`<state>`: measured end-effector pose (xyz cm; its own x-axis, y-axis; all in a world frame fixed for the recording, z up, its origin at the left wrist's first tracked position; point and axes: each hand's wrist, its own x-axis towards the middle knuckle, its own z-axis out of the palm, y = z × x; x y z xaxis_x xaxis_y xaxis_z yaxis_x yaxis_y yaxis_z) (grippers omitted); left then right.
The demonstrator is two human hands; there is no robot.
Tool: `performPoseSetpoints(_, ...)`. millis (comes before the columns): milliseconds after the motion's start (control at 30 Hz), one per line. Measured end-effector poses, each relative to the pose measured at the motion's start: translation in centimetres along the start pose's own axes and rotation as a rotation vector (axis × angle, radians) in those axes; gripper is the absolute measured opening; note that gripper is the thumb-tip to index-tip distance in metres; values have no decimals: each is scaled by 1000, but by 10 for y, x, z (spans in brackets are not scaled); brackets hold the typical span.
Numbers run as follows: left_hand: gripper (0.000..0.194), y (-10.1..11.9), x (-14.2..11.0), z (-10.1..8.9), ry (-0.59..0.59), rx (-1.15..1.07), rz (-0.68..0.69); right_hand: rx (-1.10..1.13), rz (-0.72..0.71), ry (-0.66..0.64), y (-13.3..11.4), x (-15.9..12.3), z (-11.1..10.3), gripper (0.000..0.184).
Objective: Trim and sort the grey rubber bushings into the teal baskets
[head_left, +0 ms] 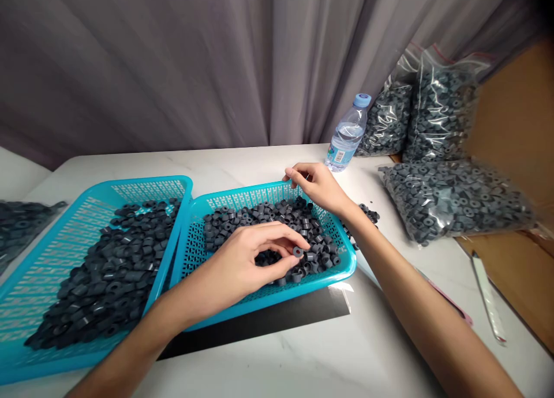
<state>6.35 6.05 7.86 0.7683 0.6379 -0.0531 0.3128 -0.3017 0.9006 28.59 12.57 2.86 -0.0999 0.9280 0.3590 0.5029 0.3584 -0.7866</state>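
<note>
Between the thumb and fingertips of my left hand [264, 251] is a small dark grey ring [298, 252], its hole facing me. That hand hovers over the turquoise basket [277, 301], which holds many similar dark rings [318, 245]. At the far right corner of this basket is my right hand [318, 184], fingers curled with the thumb near them, just over the rim. What those fingers hold, if anything, cannot be made out. Left of it stands a second turquoise basket [93, 186], partly filled with dark rings [116, 282].
A water bottle [346, 135] stands behind my right hand. Clear bags of rings [445, 109] stand at the back right, with another bag [459, 202] lying in front. A white-handled cutter [488, 300] lies at right. A black sheet [268, 326] sticks out under the basket.
</note>
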Motion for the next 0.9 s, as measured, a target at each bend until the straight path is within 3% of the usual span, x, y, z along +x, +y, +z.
performPoseSetpoints(300, 19, -3, -1, 3, -2, -16, -19, -47, 12, 40, 4, 3, 3, 38)
performPoseSetpoints(533, 14, 5, -1, 7, 3, 64, 46, -96, 17, 191, 2, 8, 9, 38)
performPoseSetpoints(700, 15, 12, -4, 14, -53, 149, 75, -54, -57, 415, -12, 15, -9, 47)
performPoseSetpoints(767, 15, 12, -6, 18, -133, 176, 76, -176, -13, 312, -15, 14, -25, 45)
performPoseSetpoints(900, 17, 7, -9, 25, -253, 283, 42, -423, 181, -43, -20, 7, -58, 28)
